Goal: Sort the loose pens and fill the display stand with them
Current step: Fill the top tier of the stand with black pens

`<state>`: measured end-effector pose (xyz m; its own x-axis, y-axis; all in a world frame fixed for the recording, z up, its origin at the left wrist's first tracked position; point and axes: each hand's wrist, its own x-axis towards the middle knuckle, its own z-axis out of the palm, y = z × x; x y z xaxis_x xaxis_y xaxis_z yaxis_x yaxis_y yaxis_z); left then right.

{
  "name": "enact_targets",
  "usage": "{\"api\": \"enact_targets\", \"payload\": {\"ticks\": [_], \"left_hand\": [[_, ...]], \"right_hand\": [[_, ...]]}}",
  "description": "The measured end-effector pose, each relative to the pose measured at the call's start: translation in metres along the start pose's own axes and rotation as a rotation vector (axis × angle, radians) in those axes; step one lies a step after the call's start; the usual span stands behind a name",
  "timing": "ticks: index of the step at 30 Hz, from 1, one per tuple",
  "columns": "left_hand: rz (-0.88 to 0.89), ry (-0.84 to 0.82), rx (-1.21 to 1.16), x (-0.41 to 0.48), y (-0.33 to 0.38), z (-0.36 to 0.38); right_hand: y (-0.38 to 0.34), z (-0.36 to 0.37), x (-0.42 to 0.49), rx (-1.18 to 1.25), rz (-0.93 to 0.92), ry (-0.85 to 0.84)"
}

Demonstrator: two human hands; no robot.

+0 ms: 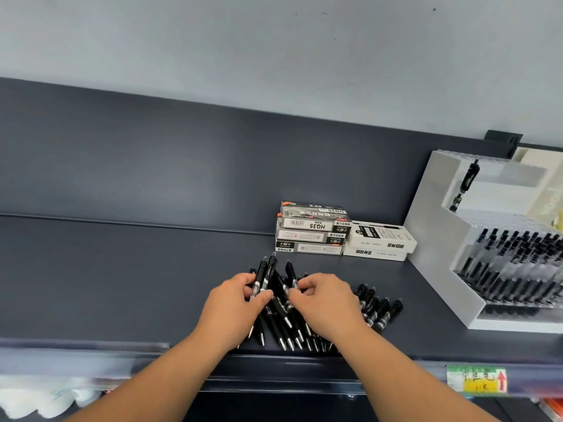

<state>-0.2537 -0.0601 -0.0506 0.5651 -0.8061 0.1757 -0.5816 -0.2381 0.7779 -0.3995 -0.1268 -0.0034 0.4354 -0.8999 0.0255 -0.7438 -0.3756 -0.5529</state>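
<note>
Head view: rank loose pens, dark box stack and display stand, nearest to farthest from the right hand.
1. loose pens, under the right hand, touching it.
2. dark box stack, just behind the pens.
3. display stand, far to the right.

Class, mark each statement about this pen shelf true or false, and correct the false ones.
1. The left hand and the right hand both hold some of the loose pens. True.
2. The display stand stands left of the pile. False: it stands to the right.
3. The stand's top tier is packed with pens. False: it is nearly bare; the lower tier holds many.
4. The boxes are stacked behind the pile. True.
</note>
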Motion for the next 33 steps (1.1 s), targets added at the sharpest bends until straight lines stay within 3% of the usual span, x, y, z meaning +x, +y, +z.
{"api": "enact_targets", "payload": {"ticks": [9, 17, 22, 26, 33], "left_hand": [[-0.051, -0.040, -0.239, 0.002, 0.002, -0.003], [-0.049, -0.121, -0.414, 0.004, 0.029, -0.006], [-0.008, -0.174, -0.501, 0.012, 0.072, 0.000], [0.049, -0.221, -0.617, 0.017, 0.109, 0.014], [0.134, -0.176, -0.732, 0.028, 0.188, 0.064]], "right_hand": [[0.004, -0.002, 0.004, 0.151, 0.036, 0.060], [0.008, -0.022, 0.002, 0.668, -0.013, 0.030], [0.021, -0.055, 0.007, 0.698, -0.016, 0.041], [0.037, -0.093, 0.015, 0.618, -0.035, 0.183], [0.082, -0.197, 0.027, 0.458, -0.225, 0.349]]}}
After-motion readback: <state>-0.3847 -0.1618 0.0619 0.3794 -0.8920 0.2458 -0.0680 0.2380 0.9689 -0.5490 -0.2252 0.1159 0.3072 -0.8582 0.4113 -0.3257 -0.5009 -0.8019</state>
